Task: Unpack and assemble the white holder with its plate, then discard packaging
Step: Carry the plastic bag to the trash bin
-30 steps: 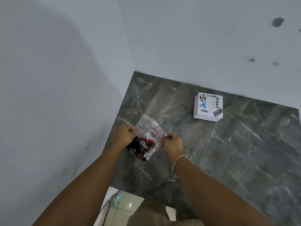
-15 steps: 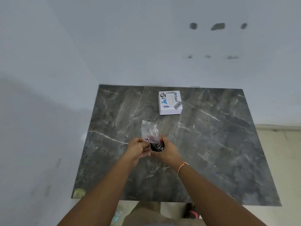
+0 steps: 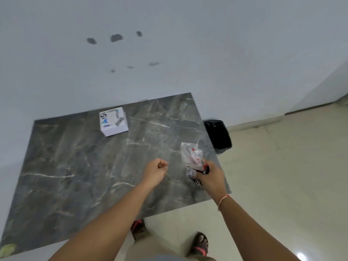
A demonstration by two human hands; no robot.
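Observation:
My right hand [image 3: 210, 177] grips crumpled packaging [image 3: 193, 157], a clear plastic bag bunched with a black wrapper, above the table's right edge. My left hand [image 3: 156, 170] hovers over the middle of the table, fingers curled into a loose fist with nothing in it. The white holder [image 3: 114, 121], a square white block covered with stickers, sits at the far side of the dark marble table [image 3: 75, 166], well apart from both hands.
A bin lined with a black bag [image 3: 218, 135] stands on the floor just beyond the table's right edge, near the wall. Pale tiled floor spreads to the right. My feet in sandals [image 3: 199, 243] show below the table's near edge.
My left hand has let go of the packaging and drawn back. My right hand has carried the bunched packaging rightward to the table's edge, and my view has swung right, revealing the bin.

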